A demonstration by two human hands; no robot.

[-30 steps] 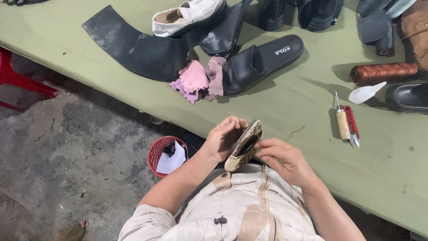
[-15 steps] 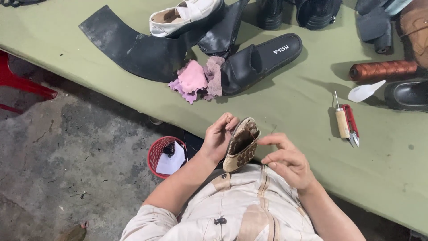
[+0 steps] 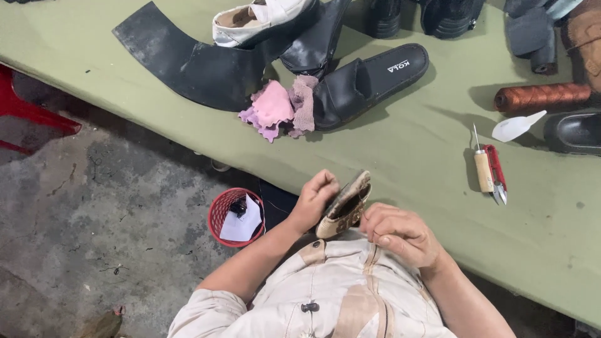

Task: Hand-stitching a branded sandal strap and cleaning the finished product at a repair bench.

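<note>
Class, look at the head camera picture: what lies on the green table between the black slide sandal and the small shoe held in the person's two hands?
Nothing: in the head view, only bare green table separates the black slide sandal from the small shoe.

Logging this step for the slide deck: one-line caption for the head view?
Both hands, left hand and right hand, hold a small tan shoe at the green table edge.

The person wears a cream, short-sleeved shirt (image 3: 325,294) with sleeves rolled above the elbow. A tan strap (image 3: 357,310) runs down the shirt front, beside a small dark button (image 3: 310,307). Both forearms are bare below the sleeves.
</note>
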